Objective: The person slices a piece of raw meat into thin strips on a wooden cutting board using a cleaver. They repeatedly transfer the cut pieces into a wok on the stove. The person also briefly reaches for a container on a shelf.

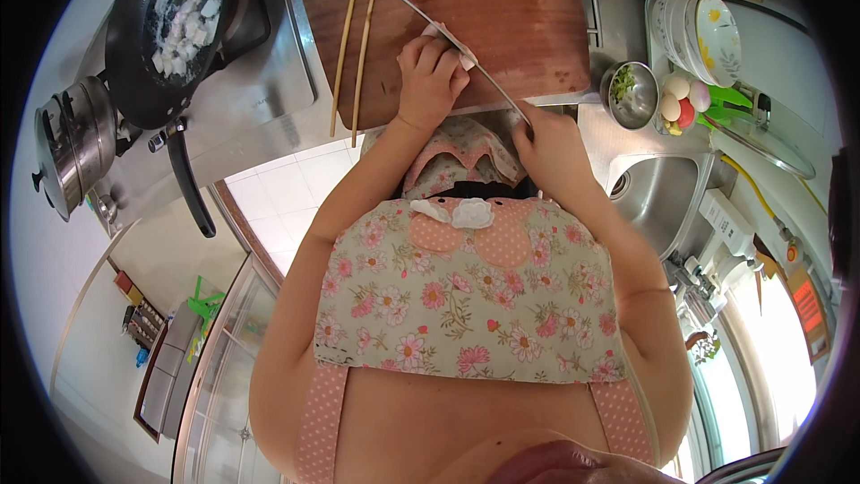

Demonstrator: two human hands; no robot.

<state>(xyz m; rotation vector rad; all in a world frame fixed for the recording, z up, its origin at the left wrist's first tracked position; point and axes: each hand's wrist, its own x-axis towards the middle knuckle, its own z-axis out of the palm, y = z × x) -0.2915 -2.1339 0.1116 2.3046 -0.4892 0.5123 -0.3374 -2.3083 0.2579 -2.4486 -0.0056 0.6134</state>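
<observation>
On the wooden cutting board point(531, 27), my left hand point(432, 77) presses with bent fingers on a pale piece of food point(468, 59), perhaps meat, which shows on both sides of the blade. My right hand point(554, 141) is closed around the handle of a kitchen knife point(494, 84), the handle itself being mostly hidden. The blade runs up and left across the food, close by my left fingertips. Two wooden chopsticks point(344, 57) lie apart on the board's left side, their lower ends over its front edge.
At left, a black wok point(134, 67) with whitish chunks point(185, 33) sits on the stove, near a steel steamer pot point(84, 128). To the right are a metal bowl point(646, 95) of chopped greens, eggs point(670, 107), stacked bowls point(702, 33), a glass lid point(772, 144) and a sink point(662, 202).
</observation>
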